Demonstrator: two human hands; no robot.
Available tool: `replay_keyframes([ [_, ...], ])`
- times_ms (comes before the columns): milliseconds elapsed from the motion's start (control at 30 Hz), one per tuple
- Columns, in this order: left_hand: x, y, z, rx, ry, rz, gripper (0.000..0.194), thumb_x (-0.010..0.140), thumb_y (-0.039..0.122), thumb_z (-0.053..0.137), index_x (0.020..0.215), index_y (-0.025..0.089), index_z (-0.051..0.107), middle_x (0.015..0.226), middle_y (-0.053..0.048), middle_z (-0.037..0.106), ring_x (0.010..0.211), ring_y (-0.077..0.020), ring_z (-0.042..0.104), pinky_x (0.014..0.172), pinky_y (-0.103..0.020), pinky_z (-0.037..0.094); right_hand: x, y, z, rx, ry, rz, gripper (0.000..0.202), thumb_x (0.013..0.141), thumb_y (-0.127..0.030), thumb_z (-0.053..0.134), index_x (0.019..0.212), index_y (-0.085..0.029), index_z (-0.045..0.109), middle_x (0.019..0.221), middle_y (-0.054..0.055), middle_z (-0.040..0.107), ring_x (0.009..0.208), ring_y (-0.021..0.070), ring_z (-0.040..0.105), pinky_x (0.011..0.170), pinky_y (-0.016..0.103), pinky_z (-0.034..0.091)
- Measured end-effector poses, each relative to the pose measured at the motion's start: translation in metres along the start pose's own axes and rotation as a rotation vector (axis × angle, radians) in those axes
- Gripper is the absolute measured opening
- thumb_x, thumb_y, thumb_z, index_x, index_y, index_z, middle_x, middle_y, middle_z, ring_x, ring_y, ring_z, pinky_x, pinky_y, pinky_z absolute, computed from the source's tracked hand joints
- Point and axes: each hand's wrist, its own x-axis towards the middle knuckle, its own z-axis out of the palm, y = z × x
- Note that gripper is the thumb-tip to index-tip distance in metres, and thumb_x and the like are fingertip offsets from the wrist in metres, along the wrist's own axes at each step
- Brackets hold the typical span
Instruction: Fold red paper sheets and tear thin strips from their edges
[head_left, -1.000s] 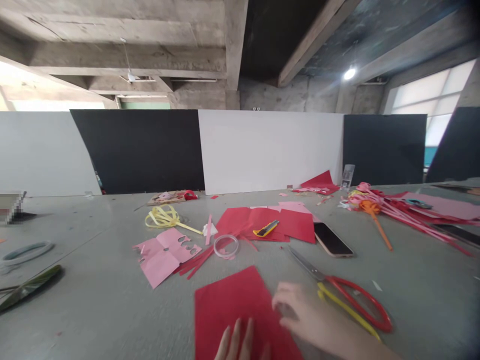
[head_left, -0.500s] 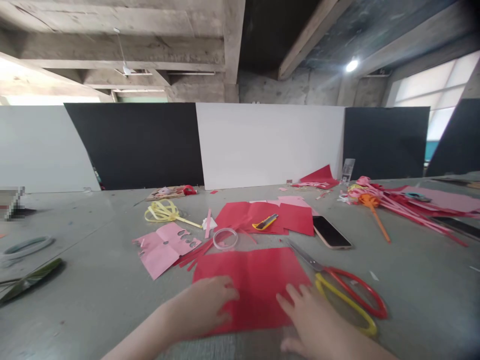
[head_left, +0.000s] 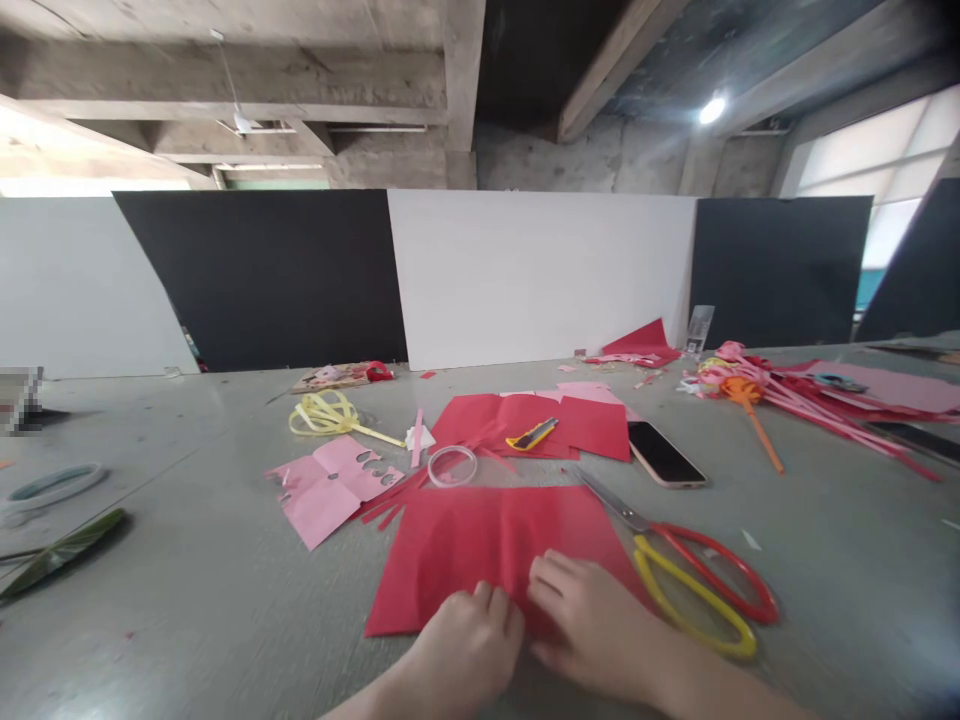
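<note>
A sheet of red paper point(head_left: 457, 540) lies in front of me, with soft creases running up its middle. My left hand point(head_left: 476, 640) is closed at the sheet's near edge, its fingertips mostly hidden from view. Close beside it, my right hand point(head_left: 585, 615) has curled fingers over the paper and the thumb low at the near edge; both hands grip the sheet. Red-and-yellow-handled scissors point(head_left: 675, 560) lie to the right, blades pointing away and to the left, touching or very near the sheet's right side.
Beyond the sheet are a roll of clear tape point(head_left: 452, 482), more red paper point(head_left: 600, 430), a yellow utility knife point(head_left: 534, 434) and a phone point(head_left: 665, 455). Cut pink paper point(head_left: 326, 490) and a yellow strip bundle point(head_left: 326, 415) lie left. An orange paper flower point(head_left: 746, 392) is at right.
Both hands have come together at the middle of the red paper's near edge, and their spread fingers have closed. The sheet has bulged and creased, and its left part now shows.
</note>
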Motion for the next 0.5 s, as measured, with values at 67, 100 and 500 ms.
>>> replay_keyframes([
  [67, 0.001, 0.001, 0.002, -0.012, 0.018, -0.015, 0.008, 0.077, 0.006, 0.049, 0.081, 0.011, 0.054, 0.074, -0.007, 0.056, 0.064, -0.0224, 0.053, 0.044, -0.029, 0.04, 0.0, -0.001, 0.01, -0.029, 0.043, -0.003, 0.011, 0.074, -0.025, 0.056, 0.082, -0.017, 0.054, 0.086, 0.003, 0.055, 0.079, 0.0189, 0.049, 0.067, 0.031, 0.044],
  [100, 0.001, 0.001, 0.003, -0.021, 0.026, -0.023, 0.008, 0.078, 0.006, 0.049, 0.082, 0.011, 0.054, 0.075, -0.008, 0.056, 0.065, -0.0226, 0.053, 0.044, -0.029, 0.041, 0.0, -0.001, 0.015, -0.047, 0.064, -0.022, 0.007, 0.075, -0.022, 0.054, 0.081, -0.017, 0.054, 0.084, 0.003, 0.055, 0.078, 0.0184, 0.049, 0.066, 0.03, 0.044],
  [500, -0.009, -0.034, 0.008, -0.304, 0.1, -0.003, 0.014, 0.081, 0.026, 0.055, 0.085, 0.018, 0.045, 0.088, 0.0, 0.049, 0.08, -0.0144, 0.048, 0.07, -0.024, 0.041, -0.002, 0.005, 0.019, 0.028, 0.055, -0.084, 0.005, 0.08, -0.022, 0.053, 0.076, -0.018, 0.052, 0.083, 0.001, 0.053, 0.076, 0.0159, 0.046, 0.066, 0.027, 0.04],
])
